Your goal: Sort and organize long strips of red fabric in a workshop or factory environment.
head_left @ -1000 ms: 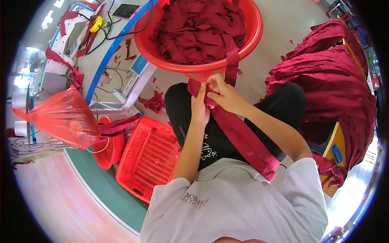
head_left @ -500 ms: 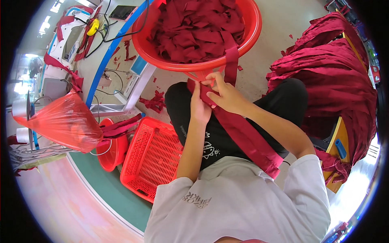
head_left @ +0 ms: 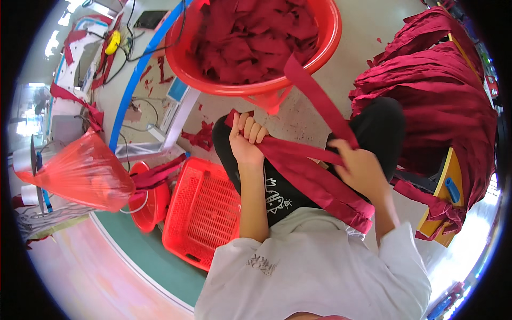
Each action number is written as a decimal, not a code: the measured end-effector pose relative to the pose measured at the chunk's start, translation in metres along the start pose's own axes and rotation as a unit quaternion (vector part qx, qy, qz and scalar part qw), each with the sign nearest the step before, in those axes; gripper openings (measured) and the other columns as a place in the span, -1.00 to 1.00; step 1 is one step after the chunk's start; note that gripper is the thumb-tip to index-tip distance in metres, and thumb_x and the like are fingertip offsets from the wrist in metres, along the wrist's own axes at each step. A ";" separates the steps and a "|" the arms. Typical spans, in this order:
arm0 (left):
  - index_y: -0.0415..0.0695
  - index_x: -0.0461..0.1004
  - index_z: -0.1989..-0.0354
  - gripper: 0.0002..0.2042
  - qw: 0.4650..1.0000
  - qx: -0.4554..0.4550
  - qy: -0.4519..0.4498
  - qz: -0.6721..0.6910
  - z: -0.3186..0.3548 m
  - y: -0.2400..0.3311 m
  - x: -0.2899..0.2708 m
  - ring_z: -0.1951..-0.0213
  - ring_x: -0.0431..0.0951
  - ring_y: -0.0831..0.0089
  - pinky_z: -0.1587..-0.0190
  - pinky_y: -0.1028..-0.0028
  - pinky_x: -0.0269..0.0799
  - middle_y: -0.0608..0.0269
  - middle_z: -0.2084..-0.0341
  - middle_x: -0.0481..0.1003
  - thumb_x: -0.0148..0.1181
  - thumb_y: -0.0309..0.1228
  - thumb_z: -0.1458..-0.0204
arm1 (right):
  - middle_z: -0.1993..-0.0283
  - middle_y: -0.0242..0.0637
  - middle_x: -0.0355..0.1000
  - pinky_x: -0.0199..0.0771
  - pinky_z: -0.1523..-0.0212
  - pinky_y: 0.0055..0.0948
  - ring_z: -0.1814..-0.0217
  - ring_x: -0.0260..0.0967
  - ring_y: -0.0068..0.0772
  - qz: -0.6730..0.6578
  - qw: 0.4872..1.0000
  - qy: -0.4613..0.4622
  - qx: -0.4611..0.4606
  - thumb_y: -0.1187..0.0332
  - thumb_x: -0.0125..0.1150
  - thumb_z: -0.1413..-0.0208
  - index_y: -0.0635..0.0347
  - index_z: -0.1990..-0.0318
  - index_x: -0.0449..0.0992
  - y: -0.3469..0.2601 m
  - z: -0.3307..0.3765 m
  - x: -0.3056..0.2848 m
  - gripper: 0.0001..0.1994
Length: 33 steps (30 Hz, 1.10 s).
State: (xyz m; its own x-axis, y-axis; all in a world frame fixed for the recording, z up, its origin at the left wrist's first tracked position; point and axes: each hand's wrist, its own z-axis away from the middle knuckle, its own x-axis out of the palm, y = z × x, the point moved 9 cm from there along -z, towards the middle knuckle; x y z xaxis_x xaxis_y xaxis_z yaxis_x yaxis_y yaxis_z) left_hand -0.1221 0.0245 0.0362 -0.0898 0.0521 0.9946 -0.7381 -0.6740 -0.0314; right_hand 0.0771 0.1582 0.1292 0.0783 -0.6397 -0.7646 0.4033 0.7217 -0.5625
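My left hand [head_left: 248, 137] clenches maroon cloth [head_left: 318, 184]; right hand [head_left: 364, 169], blurred, grips a strip [head_left: 301, 148]; I'd pull evenly, keeping it flat.

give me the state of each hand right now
Left hand: closed, holding dark red fabric strips.
Right hand: slightly blurred, closed on a long red strip.

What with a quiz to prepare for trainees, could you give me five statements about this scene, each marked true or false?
1. The left hand grips dark red fabric. True.
2. The right hand is inside the basin. False: the right hand is by the right leg.
3. The red basin holds fabric pieces. True.
4. The plastic bag is blue. False: the plastic bag is translucent red.
5. The slatted basket is left of the legs. True.
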 end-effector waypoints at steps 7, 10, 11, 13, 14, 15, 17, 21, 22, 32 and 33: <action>0.00 0.16 0.57 -0.62 0.999 -0.041 -0.011 0.016 -0.012 -0.015 -0.003 0.76 -0.09 0.60 0.62 0.52 -0.10 0.48 0.79 -0.03 -0.28 -0.18 -0.35 | 0.38 -0.27 0.42 0.41 0.28 -0.49 0.31 0.44 -0.32 -0.031 0.828 0.486 0.279 0.67 0.10 0.10 0.21 0.23 0.42 0.143 0.210 -0.033 -0.76; -0.01 0.16 0.56 -0.62 0.999 -0.051 -0.005 -0.003 -0.015 -0.014 -0.012 0.76 -0.08 0.60 0.62 0.51 -0.09 0.48 0.80 -0.03 -0.28 -0.18 -0.35 | 0.39 -0.22 0.39 0.41 0.30 -0.49 0.29 0.44 -0.30 0.053 0.837 0.407 0.363 0.70 0.03 0.07 0.19 0.23 0.38 0.201 0.258 0.055 -0.75; -0.01 0.16 0.56 -0.62 0.998 -0.053 -0.002 0.014 -0.016 -0.012 -0.012 0.76 -0.09 0.60 0.62 0.51 -0.10 0.47 0.80 -0.03 -0.28 -0.18 -0.35 | 0.38 -0.20 0.40 0.43 0.27 -0.43 0.28 0.44 -0.24 0.005 0.806 0.451 0.383 0.66 0.04 0.05 0.18 0.24 0.38 0.231 0.292 0.092 -0.78; -0.01 0.16 0.56 -0.62 0.998 -0.058 -0.004 0.001 -0.020 -0.018 -0.011 0.76 -0.08 0.60 0.62 0.51 -0.10 0.47 0.80 -0.03 -0.28 -0.18 -0.35 | 0.32 -0.15 0.44 0.46 0.21 -0.30 0.24 0.45 -0.13 0.003 0.740 0.456 0.495 0.53 0.10 0.02 0.15 0.24 0.40 0.290 0.390 0.166 -0.83; -0.01 0.16 0.56 -0.62 0.998 -0.064 -0.003 -0.011 -0.022 -0.024 -0.014 0.76 -0.08 0.60 0.62 0.51 -0.10 0.47 0.79 -0.03 -0.27 -0.18 -0.35 | 0.27 -0.13 0.47 0.47 0.17 -0.22 0.20 0.46 -0.08 0.054 0.695 0.417 0.583 0.44 0.15 0.01 0.13 0.23 0.41 0.312 0.453 0.195 -0.84; -0.01 0.15 0.57 -0.62 0.997 -0.071 0.007 -0.007 -0.025 -0.030 -0.015 0.76 -0.08 0.60 0.62 0.52 -0.09 0.47 0.79 -0.03 -0.26 -0.18 -0.35 | 0.17 -0.13 0.51 0.50 0.14 -0.14 0.15 0.50 -0.09 0.030 0.610 0.368 0.701 0.24 0.22 0.00 0.12 0.20 0.44 0.329 0.521 0.228 -0.75; -0.01 0.15 0.57 -0.62 0.998 -0.060 0.014 -0.029 -0.017 -0.018 -0.016 0.76 -0.08 0.60 0.62 0.52 -0.09 0.47 0.79 -0.02 -0.25 -0.17 -0.34 | 0.20 -0.10 0.56 0.55 0.16 -0.15 0.14 0.53 -0.03 -0.021 0.488 0.251 0.836 0.14 0.25 0.00 0.13 0.17 0.55 0.321 0.594 0.257 -0.69; 0.00 0.17 0.56 -0.63 0.995 -0.060 0.024 -0.075 -0.016 -0.020 -0.014 0.76 -0.08 0.62 0.62 0.53 -0.10 0.50 0.79 -0.02 -0.23 -0.17 -0.34 | 0.25 -0.09 0.57 0.57 0.19 -0.16 0.18 0.54 -0.03 -0.094 0.474 0.169 0.859 0.12 0.24 0.01 0.12 0.21 0.58 0.336 0.626 0.287 -0.69; 0.00 0.17 0.56 -0.63 0.995 -0.063 0.023 -0.074 -0.016 -0.021 -0.012 0.76 -0.08 0.62 0.62 0.53 -0.10 0.50 0.79 -0.02 -0.23 -0.17 -0.34 | 0.26 -0.10 0.57 0.57 0.20 -0.16 0.19 0.55 -0.04 -0.087 0.499 0.148 0.849 0.12 0.24 0.01 0.12 0.22 0.59 0.341 0.620 0.288 -0.70; -0.01 0.18 0.55 -0.64 0.987 -0.047 0.045 -0.149 -0.018 -0.026 -0.016 0.75 -0.04 0.62 0.61 0.54 -0.06 0.49 0.76 0.01 -0.20 -0.17 -0.32 | 0.38 -0.16 0.58 0.57 0.27 -0.18 0.30 0.57 -0.21 -0.002 0.734 -0.073 0.675 0.11 0.24 0.03 0.09 0.39 0.64 0.364 0.539 0.303 -0.74; -0.01 0.18 0.55 -0.64 0.985 -0.046 0.062 -0.153 -0.020 -0.029 -0.016 0.75 -0.04 0.62 0.61 0.54 -0.06 0.49 0.77 0.01 -0.19 -0.16 -0.32 | 0.54 -0.20 0.50 0.50 0.41 -0.23 0.46 0.50 -0.28 -0.141 0.724 0.014 0.675 0.16 0.20 0.04 0.14 0.49 0.58 0.374 0.512 0.307 -0.76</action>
State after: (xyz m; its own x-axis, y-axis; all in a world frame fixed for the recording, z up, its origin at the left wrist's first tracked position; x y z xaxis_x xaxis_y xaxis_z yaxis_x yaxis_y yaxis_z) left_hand -0.1125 0.0578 0.0193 0.0690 0.3365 0.9392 -0.8008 -0.5428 0.2533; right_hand 0.7190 0.0961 -0.1543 -0.1920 -0.6928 -0.6951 0.9246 -0.3651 0.1085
